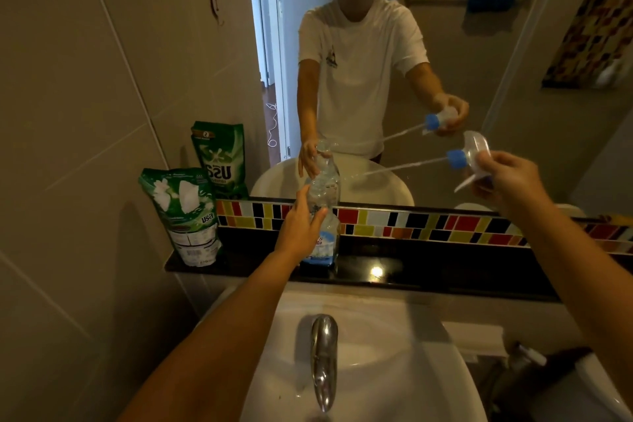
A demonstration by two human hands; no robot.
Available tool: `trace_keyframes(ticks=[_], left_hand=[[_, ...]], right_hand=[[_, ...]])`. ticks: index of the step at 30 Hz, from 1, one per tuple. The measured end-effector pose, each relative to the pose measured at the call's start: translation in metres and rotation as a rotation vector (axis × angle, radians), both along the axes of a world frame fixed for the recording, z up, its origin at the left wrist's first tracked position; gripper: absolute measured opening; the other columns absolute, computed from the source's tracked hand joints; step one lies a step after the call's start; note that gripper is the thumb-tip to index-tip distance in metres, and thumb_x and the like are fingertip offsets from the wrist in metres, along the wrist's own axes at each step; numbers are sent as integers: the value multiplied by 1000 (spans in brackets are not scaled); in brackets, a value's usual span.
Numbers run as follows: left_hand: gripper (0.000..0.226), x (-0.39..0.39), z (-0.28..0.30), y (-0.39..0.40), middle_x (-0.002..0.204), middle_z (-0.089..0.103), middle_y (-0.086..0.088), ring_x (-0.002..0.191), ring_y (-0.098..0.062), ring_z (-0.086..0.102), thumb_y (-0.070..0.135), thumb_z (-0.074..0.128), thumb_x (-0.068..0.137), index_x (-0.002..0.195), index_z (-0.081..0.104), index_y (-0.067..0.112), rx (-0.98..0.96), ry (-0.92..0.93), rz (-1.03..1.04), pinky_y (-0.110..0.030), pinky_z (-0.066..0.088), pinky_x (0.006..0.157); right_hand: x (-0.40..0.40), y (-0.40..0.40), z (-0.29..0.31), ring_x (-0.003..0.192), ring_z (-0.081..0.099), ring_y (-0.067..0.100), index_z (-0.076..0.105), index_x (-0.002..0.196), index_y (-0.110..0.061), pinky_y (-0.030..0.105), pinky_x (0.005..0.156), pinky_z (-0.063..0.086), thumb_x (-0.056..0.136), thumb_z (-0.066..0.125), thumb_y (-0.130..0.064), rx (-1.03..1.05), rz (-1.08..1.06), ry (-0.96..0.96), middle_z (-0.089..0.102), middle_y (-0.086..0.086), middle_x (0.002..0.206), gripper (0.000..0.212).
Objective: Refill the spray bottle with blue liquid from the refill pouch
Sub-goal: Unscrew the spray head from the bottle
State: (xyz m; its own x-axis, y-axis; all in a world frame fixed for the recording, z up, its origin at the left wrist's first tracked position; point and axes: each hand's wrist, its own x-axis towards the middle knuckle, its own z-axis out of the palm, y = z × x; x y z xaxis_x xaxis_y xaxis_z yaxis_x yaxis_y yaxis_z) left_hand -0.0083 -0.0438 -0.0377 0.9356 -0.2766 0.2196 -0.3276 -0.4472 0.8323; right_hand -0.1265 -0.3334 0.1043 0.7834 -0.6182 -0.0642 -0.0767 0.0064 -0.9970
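Note:
A clear spray bottle (325, 236) with a blue-and-white label and a little blue liquid at its bottom stands on the black ledge (428, 271) against the mirror. My left hand (301, 226) grips its neck. Its top is off. My right hand (503, 178) holds the spray head (469, 156), clear with a blue collar, up to the right; its long dip tube (404, 166) points left, outside the bottle. A green refill pouch (186, 214) stands at the ledge's left end, untouched.
A white sink (394, 370) with a chrome tap (323, 356) lies below the ledge. A strip of coloured tiles (445, 224) runs under the mirror (513, 79), which reflects me, the bottle and the pouch. Tiled wall on the left. Dark items at lower right.

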Motion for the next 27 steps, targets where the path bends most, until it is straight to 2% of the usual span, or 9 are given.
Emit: trace_keyframes(ticks=[5,8,10,12,14,18,22,25,27], left_hand=[[67,-3,3,2,139,55,-10,124,-26,56,33,53,97,151,13,29,12,-3,14,-37,47,94],[76,-3,2,4,141,54,-8,128,-26,53,32,58,94,150,7,37,-4,25,13,-51,48,102],[79,-3,2,5,142,53,-7,130,-26,52,29,61,92,151,8,36,-7,44,10,-53,47,103],[79,-1,0,5,142,53,-8,131,-26,51,26,63,92,150,10,33,-14,65,11,-52,46,104],[80,3,-1,5,141,54,-8,131,-26,50,24,64,91,151,11,32,-20,91,17,-53,45,105],[80,8,-5,5,142,53,-8,132,-26,49,25,63,91,151,10,31,0,104,23,-51,45,105],[82,5,-6,5,142,53,-8,132,-26,49,24,63,92,152,8,30,-10,118,15,-52,45,105],[85,1,-4,6,143,52,-8,133,-25,48,21,63,92,153,4,29,-35,123,2,-51,44,106],[86,-3,-1,12,145,49,-8,134,-25,46,20,63,92,154,3,27,-55,112,13,-47,43,107]], right_hand=[[-8,-19,-71,79,58,19,59,89,-10,32,76,50,93,57,-20,244,-141,160,59,10,95,11],[-3,-20,-117,76,57,18,58,92,-8,29,58,50,88,64,-18,361,-221,274,56,13,107,12],[3,-14,-141,72,55,19,57,88,-7,29,52,53,85,69,-19,394,-270,336,56,14,106,17],[11,-3,-162,68,55,19,58,90,-6,27,55,50,83,71,-20,374,-287,398,60,15,101,21],[20,7,-179,67,56,20,60,102,-3,28,57,48,83,71,-21,333,-303,435,63,15,96,28],[32,20,-198,79,58,25,58,111,2,32,67,47,82,71,-35,200,-358,480,60,14,94,48],[39,25,-203,71,54,23,56,110,0,34,65,45,85,66,-35,59,-331,509,59,14,95,45],[47,29,-191,87,61,31,59,111,-3,43,78,54,88,62,-36,-55,-316,537,63,16,103,40],[54,36,-176,104,60,33,58,114,-10,49,91,51,91,58,-32,-159,-308,420,62,15,113,32]])
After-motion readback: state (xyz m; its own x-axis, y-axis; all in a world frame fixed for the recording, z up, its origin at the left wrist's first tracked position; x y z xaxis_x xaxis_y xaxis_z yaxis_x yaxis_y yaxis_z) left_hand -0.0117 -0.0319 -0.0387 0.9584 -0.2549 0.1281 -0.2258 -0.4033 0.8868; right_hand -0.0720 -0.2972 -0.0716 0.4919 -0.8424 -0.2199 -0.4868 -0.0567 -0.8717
